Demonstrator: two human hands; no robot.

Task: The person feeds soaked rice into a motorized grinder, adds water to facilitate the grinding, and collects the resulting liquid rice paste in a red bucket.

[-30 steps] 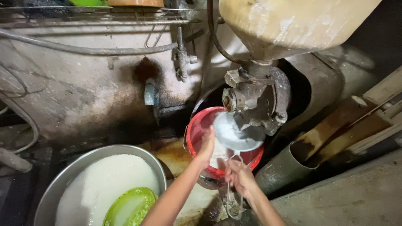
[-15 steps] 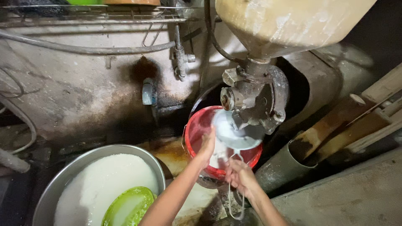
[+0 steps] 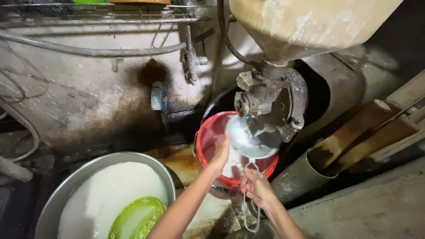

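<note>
Left hand flat, fingers together, on grinder's white spout cloth over red bucket; right hand, at 5 o'clock, pinches its string. Tying step; needs tension.

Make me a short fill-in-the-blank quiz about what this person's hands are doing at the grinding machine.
1. The bucket under the grinder spout is coloured ____.
2. The right hand pinches a thin white ____ that hangs down in a loop.
3. The small bowl lying in the big metal basin is coloured ____.
4. The left hand reaches over the bucket's ____.

Missing words: red; string; green; rim
</note>
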